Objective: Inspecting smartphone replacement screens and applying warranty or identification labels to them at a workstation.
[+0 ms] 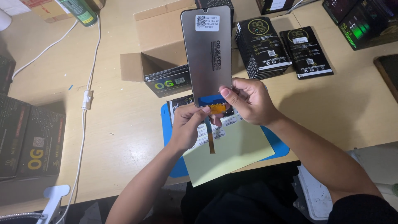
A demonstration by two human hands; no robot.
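Note:
Both hands hold a phone display panel (206, 54) upright above the desk, its grey back facing me with a white sticker at the top. My right hand (248, 101) grips the panel's lower right edge. My left hand (188, 124) pinches the orange flex cable (216, 109) at the panel's bottom; a thin strip of cable hangs down from it. Below lie a pale yellow-green sheet (232, 153) and label strips on a blue mat (168, 128).
An open cardboard box (159, 45) with a black package sits behind the panel. Stacks of black flat packages (265, 45) lie at the back right, black boxes (31, 141) at the left. A white cable (87, 99) runs down the desk's left side.

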